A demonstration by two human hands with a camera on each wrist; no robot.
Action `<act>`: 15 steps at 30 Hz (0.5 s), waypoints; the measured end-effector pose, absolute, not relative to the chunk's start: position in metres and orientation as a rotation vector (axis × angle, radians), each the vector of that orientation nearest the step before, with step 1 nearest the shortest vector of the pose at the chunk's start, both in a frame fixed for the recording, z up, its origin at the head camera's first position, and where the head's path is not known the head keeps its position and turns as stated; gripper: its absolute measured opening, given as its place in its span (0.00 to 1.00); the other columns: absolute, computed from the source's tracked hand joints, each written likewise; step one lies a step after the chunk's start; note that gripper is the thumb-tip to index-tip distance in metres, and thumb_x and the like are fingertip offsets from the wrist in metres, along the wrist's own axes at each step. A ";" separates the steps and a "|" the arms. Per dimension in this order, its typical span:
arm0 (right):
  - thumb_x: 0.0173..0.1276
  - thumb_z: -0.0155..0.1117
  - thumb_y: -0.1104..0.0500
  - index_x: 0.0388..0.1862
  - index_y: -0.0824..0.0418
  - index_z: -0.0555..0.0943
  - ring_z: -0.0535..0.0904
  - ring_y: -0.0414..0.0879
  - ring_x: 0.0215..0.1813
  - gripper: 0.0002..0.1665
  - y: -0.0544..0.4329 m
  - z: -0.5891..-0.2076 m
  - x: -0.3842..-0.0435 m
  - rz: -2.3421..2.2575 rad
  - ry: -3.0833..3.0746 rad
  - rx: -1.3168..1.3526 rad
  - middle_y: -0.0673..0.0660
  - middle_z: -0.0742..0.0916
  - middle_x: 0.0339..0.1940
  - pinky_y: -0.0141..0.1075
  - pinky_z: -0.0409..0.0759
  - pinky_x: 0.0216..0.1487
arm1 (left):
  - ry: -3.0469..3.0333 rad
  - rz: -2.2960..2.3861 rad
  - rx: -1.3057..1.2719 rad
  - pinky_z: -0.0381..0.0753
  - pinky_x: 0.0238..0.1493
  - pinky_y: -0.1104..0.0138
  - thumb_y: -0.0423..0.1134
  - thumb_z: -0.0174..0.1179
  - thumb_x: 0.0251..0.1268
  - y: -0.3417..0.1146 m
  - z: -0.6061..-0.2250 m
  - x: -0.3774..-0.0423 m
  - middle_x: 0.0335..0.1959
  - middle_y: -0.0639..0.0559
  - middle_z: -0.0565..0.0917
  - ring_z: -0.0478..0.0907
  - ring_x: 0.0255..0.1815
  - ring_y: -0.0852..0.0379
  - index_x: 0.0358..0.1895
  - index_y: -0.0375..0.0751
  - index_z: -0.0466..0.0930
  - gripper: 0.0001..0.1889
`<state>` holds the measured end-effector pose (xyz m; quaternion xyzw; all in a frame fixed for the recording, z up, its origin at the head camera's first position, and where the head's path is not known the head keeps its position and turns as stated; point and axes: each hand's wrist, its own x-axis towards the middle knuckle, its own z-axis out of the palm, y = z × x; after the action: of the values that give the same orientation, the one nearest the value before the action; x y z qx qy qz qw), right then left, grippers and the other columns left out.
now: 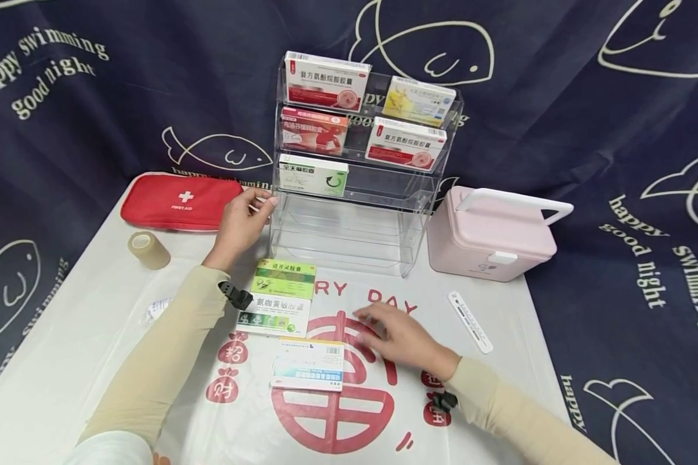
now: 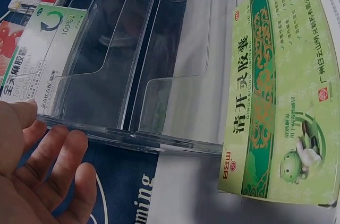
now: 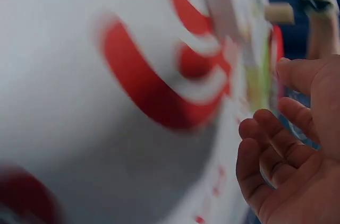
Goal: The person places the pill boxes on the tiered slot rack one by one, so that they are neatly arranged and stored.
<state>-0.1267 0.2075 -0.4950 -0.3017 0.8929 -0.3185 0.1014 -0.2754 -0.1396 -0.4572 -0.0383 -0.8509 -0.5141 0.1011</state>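
Note:
A clear acrylic display rack (image 1: 349, 226) stands at the back with several medicine boxes on its upper tiers. My left hand (image 1: 244, 219) is at the rack's left side, its thumb and fingertips right by the side edge, near a white and green box (image 2: 45, 54). Below that hand lie a green box (image 1: 285, 274) and a white and green box (image 1: 273, 314), edge to edge. Closer to me lies a white and blue box (image 1: 308, 367). My right hand (image 1: 404, 336), loosely bent, hovers over the table to the right of these boxes, with nothing in it.
A red first-aid pouch (image 1: 180, 200) and a tan tape roll (image 1: 149, 250) sit at the left. On the right are a pink lidded case (image 1: 488, 242) with a raised handle and a white thermometer-like strip (image 1: 470, 323). A dark fish-print cloth (image 1: 529, 129) hangs behind.

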 end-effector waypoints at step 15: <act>0.69 0.69 0.39 0.67 0.56 0.78 0.76 0.40 0.59 0.35 0.186 -0.512 -0.086 -0.760 2.692 -0.860 0.47 0.81 0.60 0.42 0.77 0.60 | -2.523 -1.509 -0.096 0.74 0.28 0.71 0.48 0.61 0.75 -0.140 -0.457 -0.274 0.36 0.43 0.84 0.85 0.31 0.49 0.52 0.37 0.80 0.17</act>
<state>-0.0865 0.1862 -0.5119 -0.2921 0.9146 -0.2583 0.1072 -0.2744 -0.1398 -0.4569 -0.0326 -0.8535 -0.5104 0.0998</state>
